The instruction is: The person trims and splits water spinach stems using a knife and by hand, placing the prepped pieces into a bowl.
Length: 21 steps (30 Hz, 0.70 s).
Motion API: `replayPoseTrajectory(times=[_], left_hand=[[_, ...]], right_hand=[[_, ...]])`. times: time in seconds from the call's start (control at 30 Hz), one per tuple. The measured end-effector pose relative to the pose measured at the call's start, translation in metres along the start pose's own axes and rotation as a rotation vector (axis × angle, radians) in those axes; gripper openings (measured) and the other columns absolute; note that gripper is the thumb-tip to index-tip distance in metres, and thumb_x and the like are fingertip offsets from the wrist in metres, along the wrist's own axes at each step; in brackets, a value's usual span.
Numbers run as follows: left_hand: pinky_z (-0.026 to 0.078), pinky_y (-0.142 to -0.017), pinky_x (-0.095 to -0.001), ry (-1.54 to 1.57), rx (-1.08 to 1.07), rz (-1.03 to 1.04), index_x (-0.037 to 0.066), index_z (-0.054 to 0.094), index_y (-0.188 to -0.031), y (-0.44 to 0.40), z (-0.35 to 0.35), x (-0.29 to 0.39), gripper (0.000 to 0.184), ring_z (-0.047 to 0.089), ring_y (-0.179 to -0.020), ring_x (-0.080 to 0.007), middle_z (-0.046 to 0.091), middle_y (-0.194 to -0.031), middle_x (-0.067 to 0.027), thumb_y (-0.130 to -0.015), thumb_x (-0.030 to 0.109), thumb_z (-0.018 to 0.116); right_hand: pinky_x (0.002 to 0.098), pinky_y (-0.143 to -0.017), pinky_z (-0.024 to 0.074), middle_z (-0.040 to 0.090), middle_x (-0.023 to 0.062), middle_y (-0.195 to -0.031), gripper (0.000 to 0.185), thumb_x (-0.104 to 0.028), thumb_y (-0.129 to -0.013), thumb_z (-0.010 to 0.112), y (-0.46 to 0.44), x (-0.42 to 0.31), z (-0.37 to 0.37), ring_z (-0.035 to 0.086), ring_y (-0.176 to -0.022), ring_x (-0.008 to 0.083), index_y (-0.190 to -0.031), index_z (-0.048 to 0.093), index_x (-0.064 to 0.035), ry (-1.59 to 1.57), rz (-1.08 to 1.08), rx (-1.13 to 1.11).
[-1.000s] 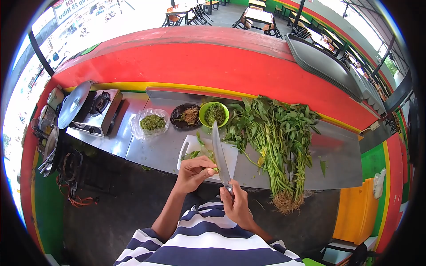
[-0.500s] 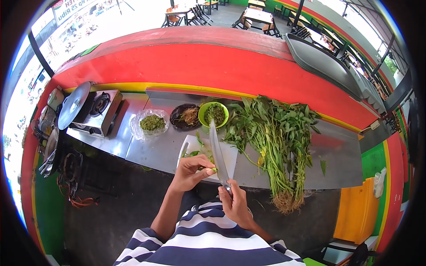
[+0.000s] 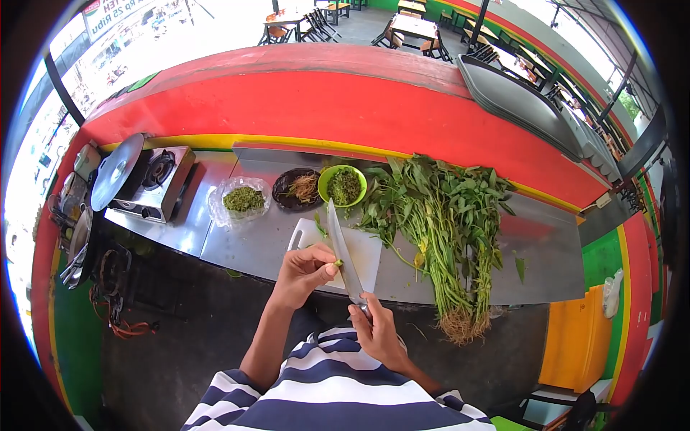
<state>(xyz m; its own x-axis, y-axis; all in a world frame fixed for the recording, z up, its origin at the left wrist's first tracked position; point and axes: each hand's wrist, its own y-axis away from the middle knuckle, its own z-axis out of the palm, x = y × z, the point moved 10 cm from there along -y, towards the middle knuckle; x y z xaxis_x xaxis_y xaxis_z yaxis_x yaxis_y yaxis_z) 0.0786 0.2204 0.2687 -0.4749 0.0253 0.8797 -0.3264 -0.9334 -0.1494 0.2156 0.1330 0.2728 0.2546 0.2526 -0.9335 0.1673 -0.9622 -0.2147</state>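
My right hand [image 3: 377,332] is wrapped round the handle of a large knife [image 3: 345,253], its blade pointing away from me over the white cutting board [image 3: 369,253]. Between the thumb and fingertips of my left hand [image 3: 305,273] is a short piece of green stem [image 3: 338,263], close beside the blade. A green bowl [image 3: 323,179] of chopped greens [image 3: 345,185] stands just beyond the board. To the right lies a big bundle of leafy water spinach [image 3: 445,237], its roots towards me over the counter's edge.
Left of the bowl are a dark dish [image 3: 282,194] with roots and a clear plastic bag [image 3: 218,206] of chopped greens. A gas stove [image 3: 159,188] stands at the counter's left. Black trays [image 3: 514,100] lean on the red wall [image 3: 287,97].
The knife's tip has swung slightly left and towards me, off the bowl. My left hand has shifted slightly left and up, still pinching the stem piece.
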Motion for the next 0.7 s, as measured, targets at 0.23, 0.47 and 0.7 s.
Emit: replayPoseTrajectory(times=[0.23,0.47,0.7], left_hand=[[0.045,-0.068,-0.022,-0.064,-0.027,0.041,0.001,0.073,-0.1,0.007,0.002,0.009,0.013,0.056,-0.08,-0.0082,0.062,-0.094,-0.0038,-0.093,0.011,0.069],[0.047,-0.072,-0.0221,-0.07,-0.096,-0.032,0.001,0.074,-0.102,0.017,0.006,0.01,0.014,0.059,-0.084,-0.0093,0.066,-0.094,-0.0044,-0.088,0.003,0.072],[0.048,-0.072,-0.0215,-0.092,-0.059,-0.017,0.0,0.074,-0.099,0.024,-0.001,0.011,0.012,0.06,-0.082,-0.0095,0.066,-0.091,-0.0042,-0.088,0.003,0.072]], right_hand=[[0.026,-0.047,0.0373,0.055,0.0058,-0.061,0.024,-0.013,-0.099,0.058,0.003,-0.001,0.002,0.048,-0.051,0.0082,-0.112,0.052,0.0059,-0.006,0.021,0.001],[0.0293,-0.046,0.03,0.045,0.0053,-0.058,0.024,-0.01,-0.098,0.059,0.004,-0.01,0.004,0.041,-0.049,0.0098,-0.116,0.052,0.0038,-0.084,0.002,0.039],[0.0258,-0.047,0.037,0.055,0.0065,-0.061,0.023,-0.012,-0.099,0.057,0.003,-0.017,0.014,0.05,-0.051,0.0098,-0.111,0.05,0.0055,-0.031,-0.02,-0.007]])
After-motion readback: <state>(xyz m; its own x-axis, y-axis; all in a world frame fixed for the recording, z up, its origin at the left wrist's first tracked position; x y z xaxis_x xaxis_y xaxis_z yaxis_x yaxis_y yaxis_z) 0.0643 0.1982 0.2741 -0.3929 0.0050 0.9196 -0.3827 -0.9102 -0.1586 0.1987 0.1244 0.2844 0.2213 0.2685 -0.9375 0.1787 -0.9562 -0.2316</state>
